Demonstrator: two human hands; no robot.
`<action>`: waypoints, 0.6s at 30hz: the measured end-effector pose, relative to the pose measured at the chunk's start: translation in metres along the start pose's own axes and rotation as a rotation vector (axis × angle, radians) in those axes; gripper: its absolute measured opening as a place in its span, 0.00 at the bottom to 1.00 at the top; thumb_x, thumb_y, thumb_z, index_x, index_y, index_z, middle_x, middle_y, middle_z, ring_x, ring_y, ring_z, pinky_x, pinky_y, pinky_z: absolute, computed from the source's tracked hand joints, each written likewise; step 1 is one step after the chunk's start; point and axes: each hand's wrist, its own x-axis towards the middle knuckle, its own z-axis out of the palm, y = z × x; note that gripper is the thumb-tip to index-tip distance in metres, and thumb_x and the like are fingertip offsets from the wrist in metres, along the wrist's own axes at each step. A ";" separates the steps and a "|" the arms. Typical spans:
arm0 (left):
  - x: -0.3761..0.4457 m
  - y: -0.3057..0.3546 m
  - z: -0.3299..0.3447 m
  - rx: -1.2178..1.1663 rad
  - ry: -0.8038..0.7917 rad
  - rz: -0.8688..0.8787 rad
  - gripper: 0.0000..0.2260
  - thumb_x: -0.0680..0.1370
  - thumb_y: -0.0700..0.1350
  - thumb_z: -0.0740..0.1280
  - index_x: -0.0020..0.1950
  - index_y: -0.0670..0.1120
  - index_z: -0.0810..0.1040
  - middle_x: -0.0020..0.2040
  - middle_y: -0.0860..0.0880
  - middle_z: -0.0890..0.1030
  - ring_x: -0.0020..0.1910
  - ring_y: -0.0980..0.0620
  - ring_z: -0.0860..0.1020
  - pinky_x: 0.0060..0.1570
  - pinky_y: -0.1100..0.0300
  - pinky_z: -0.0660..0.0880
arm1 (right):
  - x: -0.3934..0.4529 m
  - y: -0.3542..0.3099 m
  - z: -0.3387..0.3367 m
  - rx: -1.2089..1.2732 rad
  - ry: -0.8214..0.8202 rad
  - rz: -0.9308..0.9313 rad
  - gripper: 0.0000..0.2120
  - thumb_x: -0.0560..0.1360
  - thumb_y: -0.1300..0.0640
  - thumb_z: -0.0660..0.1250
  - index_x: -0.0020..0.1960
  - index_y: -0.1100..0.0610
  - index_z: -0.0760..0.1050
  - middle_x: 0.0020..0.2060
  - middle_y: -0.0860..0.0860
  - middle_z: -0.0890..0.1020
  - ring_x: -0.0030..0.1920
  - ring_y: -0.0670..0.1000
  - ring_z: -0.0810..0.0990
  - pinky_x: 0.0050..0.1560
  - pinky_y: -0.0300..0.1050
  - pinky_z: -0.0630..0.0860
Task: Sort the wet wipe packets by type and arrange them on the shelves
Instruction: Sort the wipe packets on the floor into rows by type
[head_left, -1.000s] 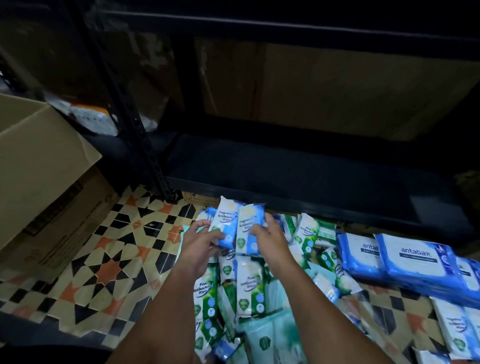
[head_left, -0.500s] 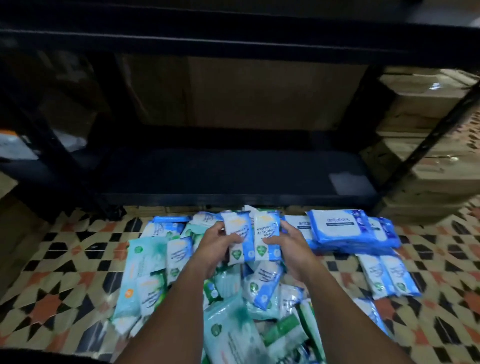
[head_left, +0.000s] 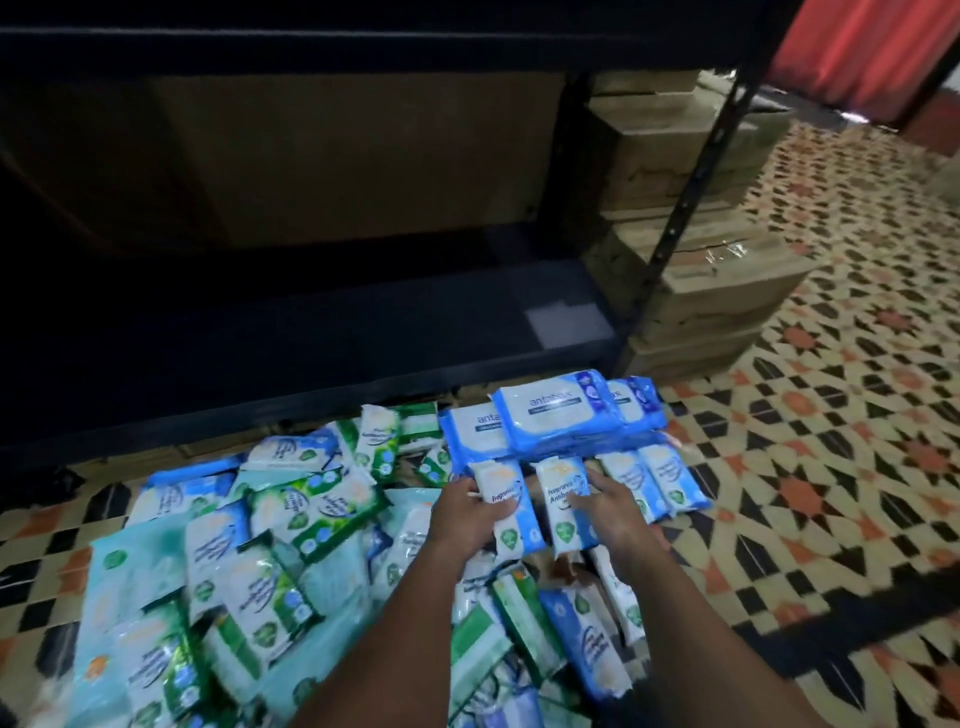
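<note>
The two blue "Fragrance" packets, the left packet (head_left: 506, 512) and the right packet (head_left: 566, 512), are now low over the floor, side by side, just beside two other slim blue packets (head_left: 652, 480) that lie in a row in front of the stack of big blue antabax packs (head_left: 558, 415). Half a second ago the same two packets were held up above the middle of the mixed pile; since then they have come to the right side, next to packets of the same kind. I judge this means one type is being collected in its own row on the floor before it goes to the shelf, so the sorting is going on but the arranging is not yet started: the bottom shelf (head_left: 311, 332) shows no packets.

The left hand (head_left: 470, 519) holds the left packet, with the fingers curled round its left edge and the thumb on its front. The right hand (head_left: 610, 506) lies on the right packet with the fingers rather straight and spread over its right side; whether the thumb pinches it from below I cannot tell, it looks more like pressing the packet down. The two hands are apart, one packet each.

To the left, the mixed pile (head_left: 260, 545) of green, teal and blue packets covers the patterned floor tiles (head_left: 831, 467). Right of the shelf post stand stacked cardboard boxes (head_left: 701, 270).
</note>
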 end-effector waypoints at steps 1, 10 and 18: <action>0.002 -0.003 0.007 0.019 -0.007 0.003 0.08 0.72 0.43 0.79 0.48 0.50 0.82 0.49 0.45 0.86 0.46 0.46 0.84 0.48 0.47 0.82 | 0.004 0.003 -0.007 -0.015 0.015 -0.002 0.23 0.81 0.66 0.65 0.75 0.59 0.69 0.67 0.53 0.76 0.64 0.60 0.77 0.59 0.55 0.75; 0.022 -0.023 0.052 0.067 -0.043 0.048 0.10 0.76 0.41 0.75 0.54 0.49 0.79 0.50 0.51 0.82 0.47 0.53 0.80 0.57 0.49 0.79 | 0.046 0.026 -0.035 -0.248 0.201 -0.046 0.28 0.83 0.59 0.63 0.80 0.48 0.60 0.46 0.56 0.80 0.30 0.50 0.68 0.42 0.52 0.67; 0.049 -0.033 0.075 0.133 0.019 0.067 0.11 0.72 0.41 0.79 0.53 0.41 0.84 0.43 0.50 0.86 0.38 0.61 0.84 0.36 0.66 0.78 | 0.054 0.041 -0.030 -0.278 0.241 -0.118 0.26 0.83 0.61 0.62 0.80 0.51 0.62 0.73 0.55 0.72 0.60 0.57 0.80 0.53 0.46 0.77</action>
